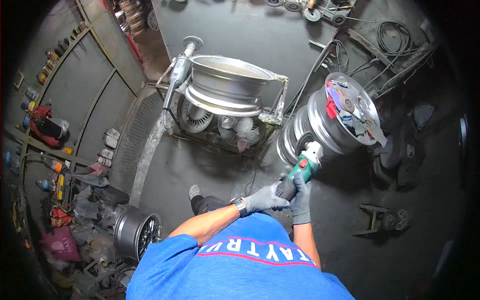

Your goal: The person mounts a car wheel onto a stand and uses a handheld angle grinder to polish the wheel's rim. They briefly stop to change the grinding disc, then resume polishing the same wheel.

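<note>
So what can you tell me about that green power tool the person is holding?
The green power tool looks like an angle grinder: a green plastic body with a red switch, a pale grey metal head and a dark round disc at its front. Both gloved hands grip its rear, the left hand from the side, the right hand beneath. It points up and away from the person, its disc at or close to the rim of a stack of silver wheel rims.

— What sort of place is this?
— A wheel repair workshop: a bare alloy rim (227,85) sits on a metal stand (220,125), more rims (320,125) are stacked beside it, and a dark one (137,232) lies on the dusty grey floor (200,165)
— Anything else?
— Cables (395,45) trail along the floor, bottles and cans (55,50) line a shelf, and an angle grinder (302,167) is in use
</note>
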A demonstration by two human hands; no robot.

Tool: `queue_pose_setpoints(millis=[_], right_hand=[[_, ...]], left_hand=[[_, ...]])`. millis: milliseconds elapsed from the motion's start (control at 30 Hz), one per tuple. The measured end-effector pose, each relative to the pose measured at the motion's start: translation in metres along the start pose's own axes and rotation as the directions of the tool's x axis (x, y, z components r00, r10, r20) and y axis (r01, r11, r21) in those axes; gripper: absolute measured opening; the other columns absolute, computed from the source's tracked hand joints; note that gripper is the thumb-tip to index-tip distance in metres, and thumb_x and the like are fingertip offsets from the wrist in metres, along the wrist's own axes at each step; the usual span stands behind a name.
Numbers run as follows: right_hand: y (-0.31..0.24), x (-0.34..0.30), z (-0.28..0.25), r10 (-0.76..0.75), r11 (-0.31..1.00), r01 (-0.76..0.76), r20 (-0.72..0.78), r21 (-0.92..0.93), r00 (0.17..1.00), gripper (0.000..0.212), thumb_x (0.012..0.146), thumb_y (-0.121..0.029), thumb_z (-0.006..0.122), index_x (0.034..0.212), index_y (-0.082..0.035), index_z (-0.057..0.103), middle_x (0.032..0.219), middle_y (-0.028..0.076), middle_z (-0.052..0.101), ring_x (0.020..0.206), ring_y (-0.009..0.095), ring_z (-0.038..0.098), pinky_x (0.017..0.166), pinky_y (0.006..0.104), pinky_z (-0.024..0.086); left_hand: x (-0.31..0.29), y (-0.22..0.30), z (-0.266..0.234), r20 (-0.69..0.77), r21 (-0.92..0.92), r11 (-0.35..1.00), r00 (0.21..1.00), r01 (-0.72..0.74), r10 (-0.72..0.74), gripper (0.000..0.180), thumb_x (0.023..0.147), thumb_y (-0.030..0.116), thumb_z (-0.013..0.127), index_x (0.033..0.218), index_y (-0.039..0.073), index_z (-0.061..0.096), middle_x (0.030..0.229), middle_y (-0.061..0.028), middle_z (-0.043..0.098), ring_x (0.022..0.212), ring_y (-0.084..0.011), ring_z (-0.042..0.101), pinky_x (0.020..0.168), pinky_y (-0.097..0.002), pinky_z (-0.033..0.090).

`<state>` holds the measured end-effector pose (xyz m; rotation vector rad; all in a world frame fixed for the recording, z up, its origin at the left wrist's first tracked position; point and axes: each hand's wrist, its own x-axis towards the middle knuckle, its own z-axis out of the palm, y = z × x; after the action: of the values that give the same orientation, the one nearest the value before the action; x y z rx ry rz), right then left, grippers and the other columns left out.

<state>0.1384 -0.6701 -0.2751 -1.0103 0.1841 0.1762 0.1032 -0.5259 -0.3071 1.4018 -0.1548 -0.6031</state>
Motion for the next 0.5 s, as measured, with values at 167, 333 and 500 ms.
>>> queue_pose_setpoints(millis=[167, 333, 500], right_hand=[[0.039, 0.012, 0.049, 0.007, 0.954, -0.032, -0.087, -0.297, 0.996, 0.047, 0.090, -0.010, 0.072, 0.130, -0.003, 0.048, 0.102, 0.013, 0.067, 0.077, 0.021, 0.070, 0.071, 0.0346, 0.059], [0.077, 0.027, 0.101, -0.288, 0.732, 0.199, -0.031, -0.651, 0.957, 0.060, 0.086, -0.005, 0.076, 0.138, -0.006, 0.044, 0.100, 0.007, 0.062, 0.076, 0.016, 0.066, 0.067, 0.0315, 0.056], [0.086, 0.018, 0.160, -0.186, 0.696, 0.126, -0.008, -0.707, 0.983, 0.064, 0.085, -0.004, 0.076, 0.140, -0.008, 0.043, 0.099, 0.008, 0.061, 0.072, 0.016, 0.065, 0.062, 0.0318, 0.057]], left_hand=[[-0.030, 0.002, -0.078, 0.014, 0.333, 0.942, 0.999, 0.025, -0.031, 0.065, 0.088, 0.049, 0.074, 0.127, 0.000, 0.057, 0.104, -0.0223, 0.071, 0.093, -0.0317, 0.071, 0.080, -0.0416, 0.055], [-0.096, 0.000, -0.167, -0.349, 0.283, 0.950, 0.937, 0.130, -0.024, 0.048, 0.094, 0.043, 0.071, 0.119, 0.002, 0.066, 0.097, -0.0123, 0.073, 0.090, -0.0202, 0.070, 0.083, -0.0353, 0.055], [-0.120, 0.001, -0.209, -0.372, -0.165, 0.985, 0.922, 0.052, -0.111, 0.045, 0.096, 0.043, 0.070, 0.112, 0.002, 0.068, 0.098, -0.0098, 0.073, 0.089, -0.0148, 0.068, 0.080, -0.0318, 0.055]])
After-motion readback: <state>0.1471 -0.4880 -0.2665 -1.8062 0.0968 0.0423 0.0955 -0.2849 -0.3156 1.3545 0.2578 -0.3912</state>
